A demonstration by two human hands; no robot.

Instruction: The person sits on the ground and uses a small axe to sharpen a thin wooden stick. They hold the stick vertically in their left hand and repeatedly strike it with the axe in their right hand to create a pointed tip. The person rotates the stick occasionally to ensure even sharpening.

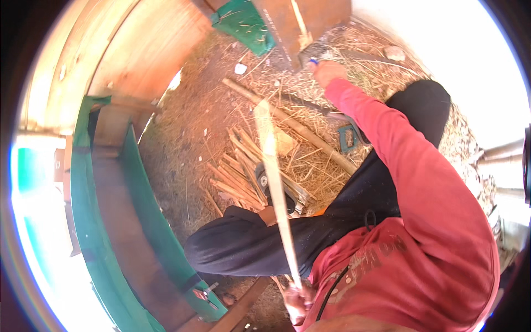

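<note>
Low in the view, close to my body, my left hand [298,305] is wrapped round the lower end of a long pale wooden stick [275,171]. The stick slants up and away over my leg, its far end above the ground litter. My right hand [330,73] is stretched out to the far right of centre. Its fingers are closed on a tool with a blue handle [313,61]; the dark part beyond the handle is hard to make out. Under the stick lies a pile of split wood strips [240,174] beside my shoe [268,185].
A long round pole [298,127] lies across the straw-covered ground. Next to it is a saw with a green handle [347,138]. A green-sided wooden trough [133,221] stands at left, with wooden boards [149,50] behind. A brown panel [310,22] stands at the far side.
</note>
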